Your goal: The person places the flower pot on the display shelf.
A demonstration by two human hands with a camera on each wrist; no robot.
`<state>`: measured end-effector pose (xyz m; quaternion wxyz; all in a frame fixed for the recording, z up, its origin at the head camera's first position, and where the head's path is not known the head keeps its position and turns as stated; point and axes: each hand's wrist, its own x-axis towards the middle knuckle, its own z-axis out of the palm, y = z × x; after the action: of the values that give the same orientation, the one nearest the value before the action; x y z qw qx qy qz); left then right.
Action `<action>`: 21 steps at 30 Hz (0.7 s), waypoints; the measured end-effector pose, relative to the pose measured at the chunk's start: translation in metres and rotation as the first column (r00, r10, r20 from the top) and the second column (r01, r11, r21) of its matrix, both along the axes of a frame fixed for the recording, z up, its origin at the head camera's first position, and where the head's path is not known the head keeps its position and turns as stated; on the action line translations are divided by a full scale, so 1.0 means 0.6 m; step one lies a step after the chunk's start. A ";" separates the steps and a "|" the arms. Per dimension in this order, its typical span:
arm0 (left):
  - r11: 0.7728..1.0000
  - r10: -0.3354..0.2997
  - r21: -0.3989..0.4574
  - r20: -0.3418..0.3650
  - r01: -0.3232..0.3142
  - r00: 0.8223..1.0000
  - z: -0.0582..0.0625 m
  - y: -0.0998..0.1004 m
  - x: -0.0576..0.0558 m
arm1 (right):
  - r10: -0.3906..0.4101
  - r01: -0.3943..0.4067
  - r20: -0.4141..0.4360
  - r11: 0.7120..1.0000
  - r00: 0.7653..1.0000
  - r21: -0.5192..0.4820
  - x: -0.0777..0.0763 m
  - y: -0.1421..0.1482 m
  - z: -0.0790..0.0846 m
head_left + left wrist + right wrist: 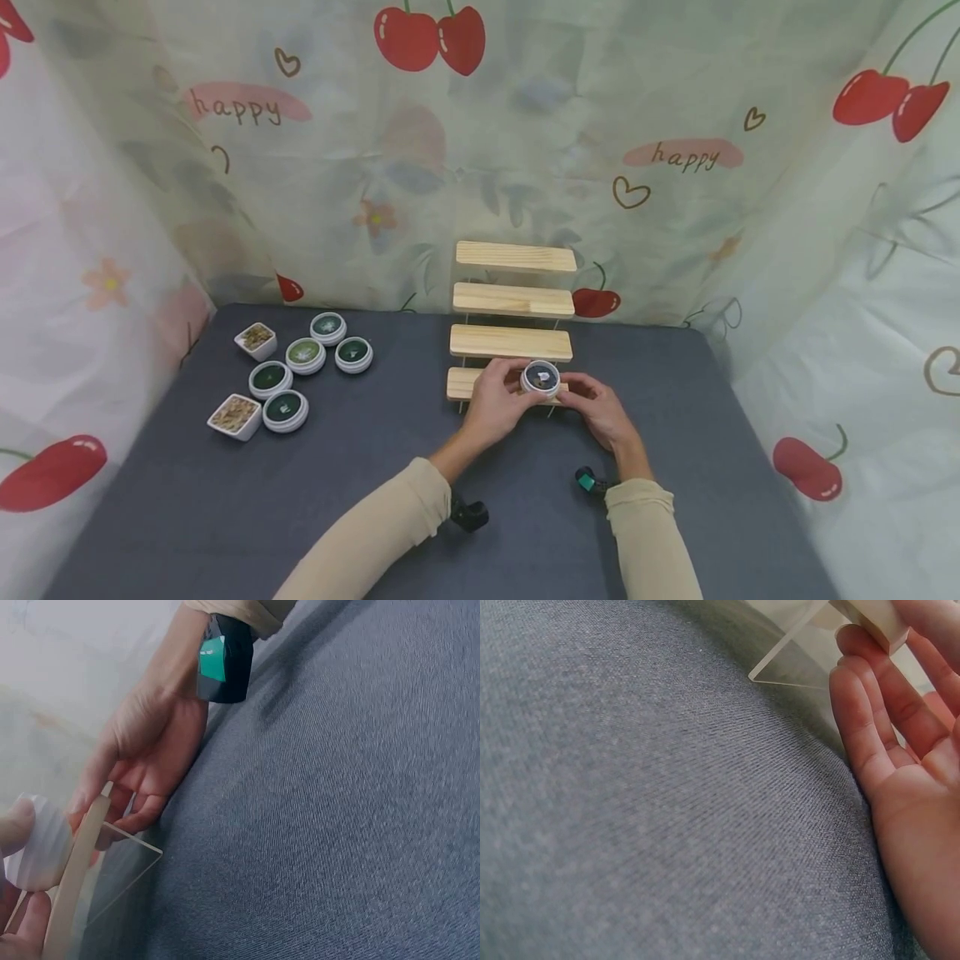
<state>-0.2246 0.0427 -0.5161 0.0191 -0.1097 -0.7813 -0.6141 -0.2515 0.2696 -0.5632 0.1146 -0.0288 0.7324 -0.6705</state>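
A small round white jar (542,377) with a dark clear-topped lid is at the right part of the lowest board of a wooden step shelf (512,342). My left hand (495,402) pinches this jar from its left side. In the left wrist view the white ribbed side of the jar (37,844) shows between thumb and fingers, right at the board (75,877). My right hand (602,410) holds the right end of the lowest board, thumb above and fingers beneath. In the right wrist view its fingers (859,712) are curled at the board's end (877,619).
On the table's left stand several white jars with green lids, one of them a lighter green jar (305,356). Two square white dishes, one at the back (256,341) and one in front (235,417), hold small brownish pieces. A clear side panel (124,870) supports the shelf. Printed curtains surround the dark table (360,500).
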 end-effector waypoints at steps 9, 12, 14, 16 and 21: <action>1.000 -0.004 -0.022 0.003 0.004 1.000 0.008 -0.012 -0.003 | -0.004 0.004 0.002 1.000 1.000 -0.001 -0.002 -0.004 0.004; 0.999 -0.001 -0.048 -0.002 0.001 1.000 0.014 -0.025 0.000 | -0.017 0.017 0.007 1.000 1.000 0.011 0.002 -0.004 0.000; 0.998 0.005 -0.063 -0.014 -0.005 1.000 0.023 -0.037 0.002 | -0.030 0.030 0.006 0.999 1.000 0.014 0.004 -0.004 -0.003; 0.998 0.022 -0.063 -0.032 -0.024 0.999 0.033 -0.051 0.002 | -0.035 0.035 -0.001 0.999 0.999 0.016 0.005 -0.004 -0.004; 0.987 0.112 -0.094 -0.153 -0.128 0.982 0.057 -0.104 -0.012 | -0.036 0.036 -0.009 0.999 0.999 0.002 0.004 -0.003 -0.002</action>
<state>-0.2317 -0.0199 -0.4817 0.1082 -0.1083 -0.8137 -0.5608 -0.2490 0.2679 -0.5646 0.0993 -0.0186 0.7342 -0.6714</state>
